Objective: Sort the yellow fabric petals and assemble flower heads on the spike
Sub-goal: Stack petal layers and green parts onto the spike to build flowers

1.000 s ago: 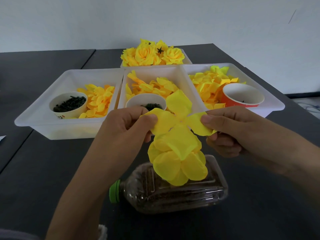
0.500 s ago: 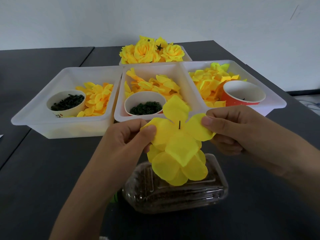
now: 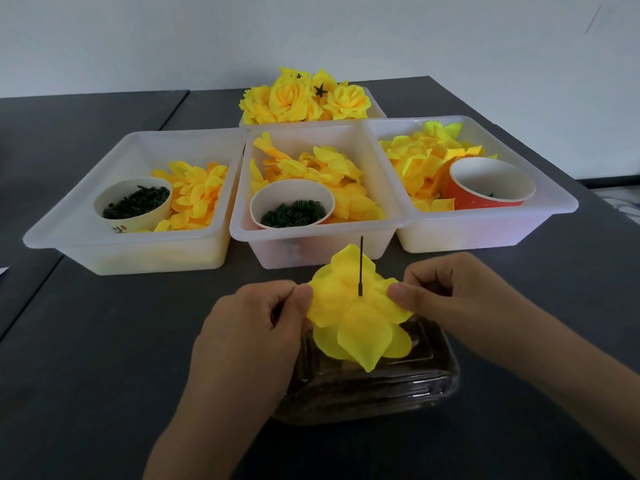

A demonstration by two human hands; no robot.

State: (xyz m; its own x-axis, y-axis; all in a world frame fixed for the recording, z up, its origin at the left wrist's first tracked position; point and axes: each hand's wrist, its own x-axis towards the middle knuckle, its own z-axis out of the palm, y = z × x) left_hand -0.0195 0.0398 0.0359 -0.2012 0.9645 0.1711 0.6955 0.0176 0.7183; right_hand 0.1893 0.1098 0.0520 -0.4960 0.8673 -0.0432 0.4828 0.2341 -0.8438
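Observation:
A thin black spike (image 3: pixel 361 265) stands upright out of a clear plastic bottle (image 3: pixel 374 382) lying on its side on the dark table. Stacked yellow fabric petal layers (image 3: pixel 356 317) sit threaded on the spike, its tip poking well above them. My left hand (image 3: pixel 249 327) pinches the left edge of the top petal layer. My right hand (image 3: pixel 436 289) pinches its right edge. Loose yellow petals fill the left tray (image 3: pixel 69 230), the middle tray (image 3: pixel 311 237) and the right tray (image 3: pixel 554 209). Finished yellow flower heads (image 3: pixel 304 98) pile in a tray behind.
A white cup of dark green pieces (image 3: pixel 133 202) stands in the left tray. A white cup of green rings (image 3: pixel 292 211) is in the middle tray. A red cup (image 3: pixel 491 188) sits in the right tray. A white wall rises behind the table.
Both hands have pushed the top petal layer down the spike, so much more of the spike shows above it. The hands sit lower, close to the bottle.

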